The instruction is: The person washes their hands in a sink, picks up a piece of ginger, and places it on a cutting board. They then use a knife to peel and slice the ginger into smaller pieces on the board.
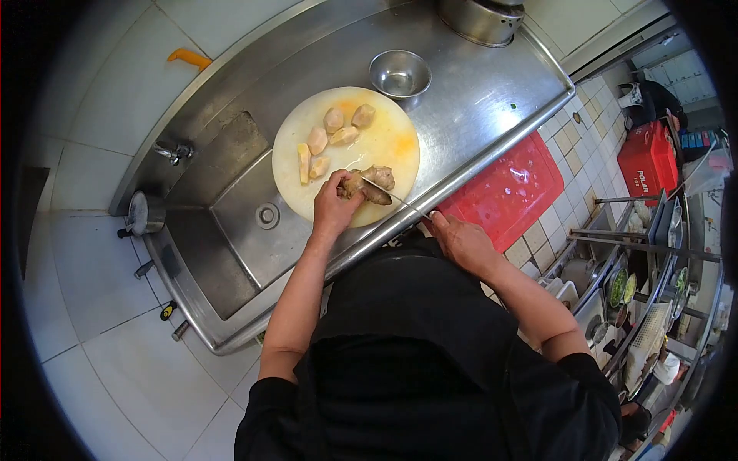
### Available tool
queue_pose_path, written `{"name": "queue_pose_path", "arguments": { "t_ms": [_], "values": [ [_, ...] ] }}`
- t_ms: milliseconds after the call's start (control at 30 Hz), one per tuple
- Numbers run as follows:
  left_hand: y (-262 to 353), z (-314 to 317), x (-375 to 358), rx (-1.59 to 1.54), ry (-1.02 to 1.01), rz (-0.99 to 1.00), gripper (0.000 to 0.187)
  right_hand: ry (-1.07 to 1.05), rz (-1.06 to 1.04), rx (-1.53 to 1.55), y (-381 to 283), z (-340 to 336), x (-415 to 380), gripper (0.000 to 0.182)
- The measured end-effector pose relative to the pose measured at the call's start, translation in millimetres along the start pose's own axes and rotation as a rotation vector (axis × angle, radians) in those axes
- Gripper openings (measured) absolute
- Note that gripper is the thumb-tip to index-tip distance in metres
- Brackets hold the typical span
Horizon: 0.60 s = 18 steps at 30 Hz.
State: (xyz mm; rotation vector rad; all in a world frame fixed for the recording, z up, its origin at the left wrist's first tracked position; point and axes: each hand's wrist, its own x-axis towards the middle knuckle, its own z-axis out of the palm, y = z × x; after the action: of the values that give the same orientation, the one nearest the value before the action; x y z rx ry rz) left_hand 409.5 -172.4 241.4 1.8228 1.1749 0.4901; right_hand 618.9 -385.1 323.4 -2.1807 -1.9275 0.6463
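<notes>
On the round white cutting board (288, 165) lies a knobbly brown ginger root (378, 178), unpeeled. My left hand (336, 203) is closed around its left end, fingers bent over the skin. My right hand (463, 242) grips the handle of a knife (396, 197), whose blade reaches left and overlaps the middle of the root. Above and left of the root, several pale peeled ginger pieces (317, 140) are grouped on the board, among them a long yellowish one (304, 163).
The board spans the steel sink (223, 207) and the counter (469, 100). A metal bowl (400, 74) stands behind it, a pot (483, 21) farther back. The faucet (173, 152) is at the left. A red crate lid (507, 192) lies low at the right, near shelves with food trays (617, 286).
</notes>
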Motion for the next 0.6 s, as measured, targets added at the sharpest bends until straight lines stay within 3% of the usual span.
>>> {"name": "queue_pose_path", "arguments": {
  "t_ms": [300, 600],
  "values": [
    [13, -13, 4, 0.03, -0.109, -0.08, 0.048, -0.183, 0.052, 0.069, -11, -15, 14, 0.024],
    [8, -11, 9, 0.02, -0.084, -0.065, 0.047, -0.247, 0.07, 0.101, -26, -31, 30, 0.022]
  ]
}}
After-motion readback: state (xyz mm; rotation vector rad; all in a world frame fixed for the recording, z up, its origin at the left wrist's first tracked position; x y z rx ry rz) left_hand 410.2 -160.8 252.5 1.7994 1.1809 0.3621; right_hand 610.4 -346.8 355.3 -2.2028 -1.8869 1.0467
